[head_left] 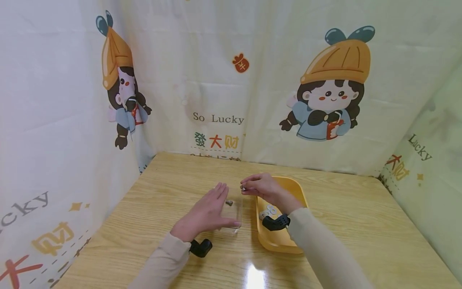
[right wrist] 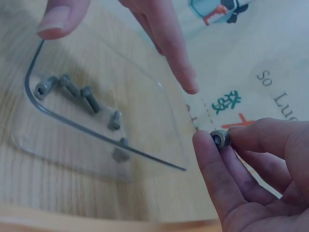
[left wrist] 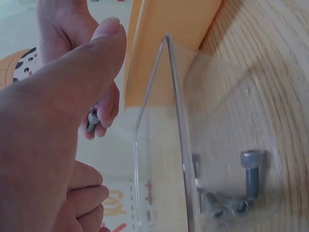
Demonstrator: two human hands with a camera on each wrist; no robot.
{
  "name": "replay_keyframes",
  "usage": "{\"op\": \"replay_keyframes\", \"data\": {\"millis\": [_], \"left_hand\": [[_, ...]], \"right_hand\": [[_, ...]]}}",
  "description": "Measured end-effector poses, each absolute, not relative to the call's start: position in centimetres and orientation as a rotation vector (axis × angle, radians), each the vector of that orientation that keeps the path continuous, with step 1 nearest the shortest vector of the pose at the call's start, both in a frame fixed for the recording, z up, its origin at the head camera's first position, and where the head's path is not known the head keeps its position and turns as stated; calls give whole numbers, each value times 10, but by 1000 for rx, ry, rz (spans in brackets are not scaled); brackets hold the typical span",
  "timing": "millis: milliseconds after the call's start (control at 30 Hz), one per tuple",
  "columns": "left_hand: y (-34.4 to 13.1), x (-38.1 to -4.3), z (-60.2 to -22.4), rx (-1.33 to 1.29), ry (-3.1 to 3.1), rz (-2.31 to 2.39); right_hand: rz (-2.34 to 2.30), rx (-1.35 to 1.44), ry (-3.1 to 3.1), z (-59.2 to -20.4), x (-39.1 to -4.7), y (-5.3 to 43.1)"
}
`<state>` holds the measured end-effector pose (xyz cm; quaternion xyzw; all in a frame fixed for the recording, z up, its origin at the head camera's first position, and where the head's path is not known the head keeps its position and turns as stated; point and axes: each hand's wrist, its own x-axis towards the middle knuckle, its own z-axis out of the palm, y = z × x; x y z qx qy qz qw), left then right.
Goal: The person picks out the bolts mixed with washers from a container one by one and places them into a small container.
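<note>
My right hand (head_left: 265, 188) pinches a grey socket-head bolt (right wrist: 220, 139) between thumb and fingers, above the table between the clear box and the yellow-orange tray. The bolt's socket end shows in both wrist views. My left hand (head_left: 207, 210) is at the clear plastic box (head_left: 234, 214), fingers extended along its far side and thumb near its close rim; it grips nothing. Inside the box lie several more socket-head bolts (right wrist: 90, 99), loosely scattered on the bottom. One bolt (left wrist: 251, 174) is apart from a small cluster in the left wrist view.
The yellow-orange tray (head_left: 281, 248) stands right of the box, under my right forearm, with flat silver metal pieces (head_left: 270, 209) inside. Black wrist cameras (head_left: 276, 222) sit on both wrists. A printed curtain (head_left: 267, 132) hangs behind the wooden table (head_left: 346, 208).
</note>
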<state>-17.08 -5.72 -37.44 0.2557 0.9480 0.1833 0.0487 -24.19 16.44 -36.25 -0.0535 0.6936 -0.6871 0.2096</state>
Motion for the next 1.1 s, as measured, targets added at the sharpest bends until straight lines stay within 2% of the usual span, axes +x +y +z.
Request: {"op": "replay_keyframes", "data": {"millis": [600,1100], "left_hand": [[-80,-172,-391,670,2944,495],[-81,-172,-391,651,2932,494]], "right_hand": [[-1644,-173,2104,-369,-236,129],[-1549,-237,2156,-364,-232,123]]}}
